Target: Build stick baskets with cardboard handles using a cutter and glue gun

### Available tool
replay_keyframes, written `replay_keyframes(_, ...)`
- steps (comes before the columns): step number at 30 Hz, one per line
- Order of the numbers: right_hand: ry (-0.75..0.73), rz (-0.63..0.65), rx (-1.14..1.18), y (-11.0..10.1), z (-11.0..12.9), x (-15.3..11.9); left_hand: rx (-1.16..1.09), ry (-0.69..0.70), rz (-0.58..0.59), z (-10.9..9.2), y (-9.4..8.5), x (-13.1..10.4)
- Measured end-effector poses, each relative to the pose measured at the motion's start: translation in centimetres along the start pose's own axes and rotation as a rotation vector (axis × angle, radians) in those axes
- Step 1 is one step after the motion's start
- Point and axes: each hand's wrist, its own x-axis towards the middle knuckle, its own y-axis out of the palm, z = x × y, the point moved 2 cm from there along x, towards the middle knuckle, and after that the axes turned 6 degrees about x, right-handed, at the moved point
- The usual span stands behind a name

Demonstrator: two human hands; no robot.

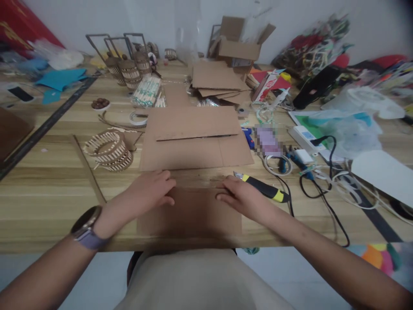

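A dark brown cardboard piece (193, 213) lies at the near table edge, in front of my body. At its far left corner, my left hand (153, 189) has curled fingers past the edge and the thumb on the near side. My right hand (238, 196) grips the far right part in the same way. How firmly the fingertips close is blurred. Just right of my right hand rests a black and yellow utility knife (264, 188), blade out. Beyond both hands lies a larger cardboard sheet (193, 157), with a smaller cardboard piece (193, 122) on top.
A round slatted basket (109, 148) and a thin strip (87, 168) are at left. Handled baskets (130, 71), bundled sticks (146, 91) and an open carton (238, 47) stand farther back. Cables (322, 185), a power strip (306, 138) and plastic bags (348, 129) crowd the right.
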Motion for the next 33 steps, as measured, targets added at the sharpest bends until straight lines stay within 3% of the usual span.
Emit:
replay_keyframes(2,-0.041,-0.119,0.047,-2.1,1.0,-0.1,-0.022,-0.031,-0.116,0.5,-1.2,-1.3)
replay_keyframes(5,-0.131,-0.363,-0.098,-4.1,2.4,-0.9,0.111,-0.147,-0.515,0.2,-2.7,-3.4)
replay_keyframes(6,-0.163,-0.418,-0.164,-4.1,2.6,-1.3,0.178,-0.151,-0.650,-0.4,-2.8,-4.1)
replay_keyframes(8,-0.246,-0.467,-0.269,-2.9,2.6,-2.1,0.265,-0.088,-0.793,-1.8,-1.6,-5.0)
replay_keyframes(11,-0.371,-0.425,-0.312,0.8,1.5,-3.4,0.244,0.005,-0.759,-3.9,2.3,-5.6)
replay_keyframes(14,-0.367,-0.382,-0.278,4.0,0.2,-4.6,0.171,0.033,-0.686,-5.3,6.4,-6.0)
replay_keyframes(17,-0.354,-0.309,-0.229,5.7,-0.5,-5.4,0.096,0.055,-0.630,-5.9,8.8,-6.2)
replay_keyframes(20,-0.334,-0.245,-0.145,6.0,-0.9,-5.3,0.040,0.078,-0.590,-5.9,9.6,-6.0)
replay_keyframes(25,-0.321,-0.257,-0.032,5.8,-1.0,-5.0,-0.007,0.057,-0.568,-5.3,9.6,-6.5)
replay_keyframes(33,-0.241,-0.225,-0.083,5.9,-0.8,-4.8,-0.159,0.003,-0.560,-4.5,9.6,-6.9)
